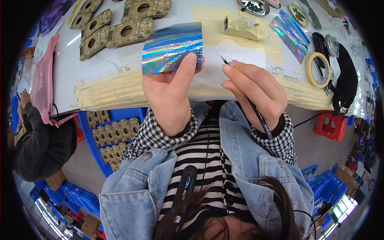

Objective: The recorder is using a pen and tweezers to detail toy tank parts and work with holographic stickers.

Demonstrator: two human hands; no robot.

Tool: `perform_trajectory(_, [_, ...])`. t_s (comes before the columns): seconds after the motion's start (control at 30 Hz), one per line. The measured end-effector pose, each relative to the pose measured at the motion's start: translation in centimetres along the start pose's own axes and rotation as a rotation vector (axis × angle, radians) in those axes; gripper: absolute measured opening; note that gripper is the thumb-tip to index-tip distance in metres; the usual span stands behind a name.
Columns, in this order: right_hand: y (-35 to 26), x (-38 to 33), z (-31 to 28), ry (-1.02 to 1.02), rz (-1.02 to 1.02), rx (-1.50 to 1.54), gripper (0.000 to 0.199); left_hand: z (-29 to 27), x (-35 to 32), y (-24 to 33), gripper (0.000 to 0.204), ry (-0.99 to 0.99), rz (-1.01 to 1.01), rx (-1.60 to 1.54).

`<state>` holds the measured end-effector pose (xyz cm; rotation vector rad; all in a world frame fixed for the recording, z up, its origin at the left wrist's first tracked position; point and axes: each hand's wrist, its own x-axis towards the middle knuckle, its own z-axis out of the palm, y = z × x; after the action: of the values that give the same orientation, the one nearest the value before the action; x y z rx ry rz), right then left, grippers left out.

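My left hand (170,92) pinches a shiny holographic sheet (172,42) by its lower right edge, thumb on top and fingers beneath. Rows of tiny dots or pieces run across the sheet near the thumb. In my right hand (260,86) is a pair of slim black tweezers (258,114), gripped like a pen. Their fine tip points up and left, a short way right of the sheet and apart from it. Whether the tip pinches anything is too small to tell. Tiny specks are scattered on the white tabletop beyond the right hand.
Camouflage parts with round holes (130,30) lie at the far left; similar ones fill a blue tray (93,140) below. A tape-covered block (246,27), another holographic sheet (290,36) and a tape roll (307,70) sit to the right. A co-worker's dark sleeve (48,140) shows at left.
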<state>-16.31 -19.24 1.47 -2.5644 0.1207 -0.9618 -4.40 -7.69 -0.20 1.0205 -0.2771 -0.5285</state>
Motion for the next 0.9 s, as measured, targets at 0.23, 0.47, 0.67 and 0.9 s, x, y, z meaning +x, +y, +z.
perform_trajectory(0.23, [0.7,-0.5,0.7,-0.034,0.124,-0.047,0.027,-0.3,0.2,-0.1,0.019,-0.013,-0.002,0.009])
perform_trajectory(0.47, [1.3,-0.5,1.0,-0.008,0.180,-0.004,0.023,-0.4,0.2,-0.1,0.018,-0.025,-0.002,-0.005])
perform_trajectory(0.67, [1.2,-0.4,1.0,-0.009,0.245,0.055,0.022,-0.2,0.1,0.1,0.017,-0.028,-0.066,-0.055])
perform_trajectory(0.9, [1.3,-0.5,0.9,0.004,0.248,0.080,0.023,-0.1,0.4,-0.1,0.013,-0.060,-0.106,-0.107])
